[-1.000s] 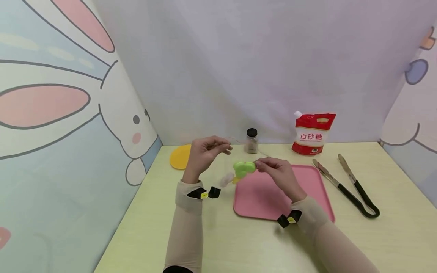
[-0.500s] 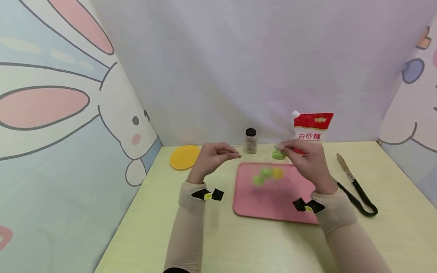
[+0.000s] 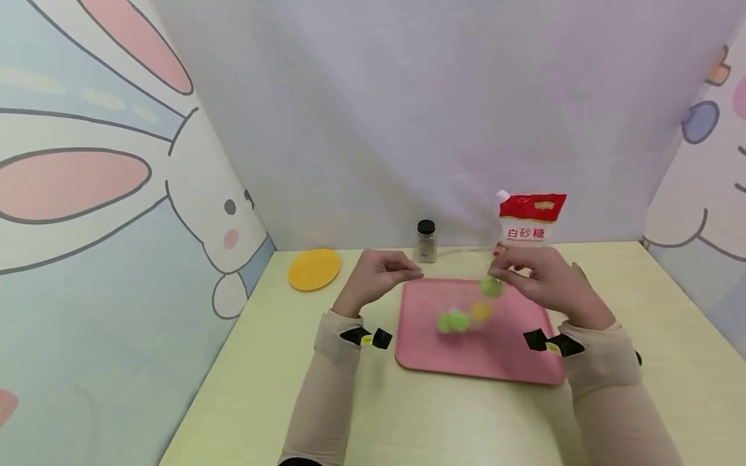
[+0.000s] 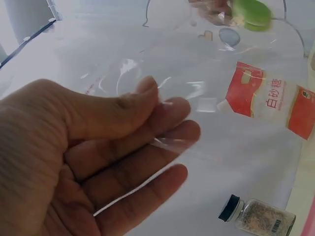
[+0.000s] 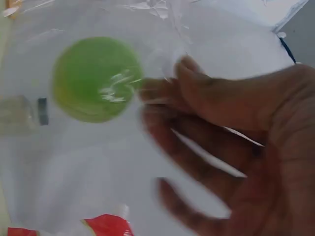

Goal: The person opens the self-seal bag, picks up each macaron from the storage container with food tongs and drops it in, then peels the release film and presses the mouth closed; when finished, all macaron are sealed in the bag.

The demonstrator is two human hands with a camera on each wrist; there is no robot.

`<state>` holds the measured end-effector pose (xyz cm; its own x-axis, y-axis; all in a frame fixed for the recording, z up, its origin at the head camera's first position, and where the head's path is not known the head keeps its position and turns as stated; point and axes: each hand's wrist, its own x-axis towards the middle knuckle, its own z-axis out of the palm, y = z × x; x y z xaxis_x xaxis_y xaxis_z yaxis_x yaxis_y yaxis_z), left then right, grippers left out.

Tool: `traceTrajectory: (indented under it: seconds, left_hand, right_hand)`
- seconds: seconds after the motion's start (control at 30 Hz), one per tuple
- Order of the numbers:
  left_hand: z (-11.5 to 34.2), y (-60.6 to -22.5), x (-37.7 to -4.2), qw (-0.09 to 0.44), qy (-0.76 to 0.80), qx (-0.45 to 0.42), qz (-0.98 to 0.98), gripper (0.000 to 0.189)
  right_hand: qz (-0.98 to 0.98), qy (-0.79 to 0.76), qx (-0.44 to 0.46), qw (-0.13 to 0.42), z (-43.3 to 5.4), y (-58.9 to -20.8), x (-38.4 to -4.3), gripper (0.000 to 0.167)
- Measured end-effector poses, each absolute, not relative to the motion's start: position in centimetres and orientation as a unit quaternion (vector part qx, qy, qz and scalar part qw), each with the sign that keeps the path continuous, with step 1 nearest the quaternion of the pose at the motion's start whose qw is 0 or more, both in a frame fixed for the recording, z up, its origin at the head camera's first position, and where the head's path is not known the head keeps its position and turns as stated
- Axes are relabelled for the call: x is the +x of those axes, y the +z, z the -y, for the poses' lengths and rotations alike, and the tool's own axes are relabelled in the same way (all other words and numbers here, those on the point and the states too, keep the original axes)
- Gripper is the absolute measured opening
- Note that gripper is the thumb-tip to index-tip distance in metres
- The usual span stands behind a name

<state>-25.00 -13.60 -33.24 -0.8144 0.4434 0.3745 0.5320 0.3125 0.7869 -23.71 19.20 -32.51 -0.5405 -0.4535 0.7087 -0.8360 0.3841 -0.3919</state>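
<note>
Between my hands hangs a clear plastic bag, hard to make out except for its shine. My left hand pinches one side of its film with thumb and forefinger. On the other side, my right hand pinches the film in the same way. Low in the bag, over the pink tray, blurred green macarons and a yellow macaron appear. Another green macaron is close beside the right fingertips, behind shiny film in the right wrist view.
At the back stand a black-lidded jar and a red and white sugar pouch, partly covered by my right hand. A yellow plate lies at the left. Tongs are mostly hidden behind my right arm.
My hands have spread apart, the right moving right, the left slightly rightward and lower. The macarons have swung from between the hands down over the tray. The tongs have become mostly covered.
</note>
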Motion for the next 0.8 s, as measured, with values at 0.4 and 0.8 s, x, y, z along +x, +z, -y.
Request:
traceTrajectory:
  seconds: [0.4,0.8]
  left_hand:
    - [14.5,-33.0,-25.3,0.035,-0.527,-0.301,0.794,0.006]
    - [14.6,-34.7,-26.4,-0.061,-0.601,-0.287,0.743,0.015]
  right_hand:
    - [0.81,0.415,0.369,0.189,-18.6,-33.3,-24.2,0.019]
    - [0.8,0.472,0.359,0.092,-19.4,-33.8,-24.4,0.015]
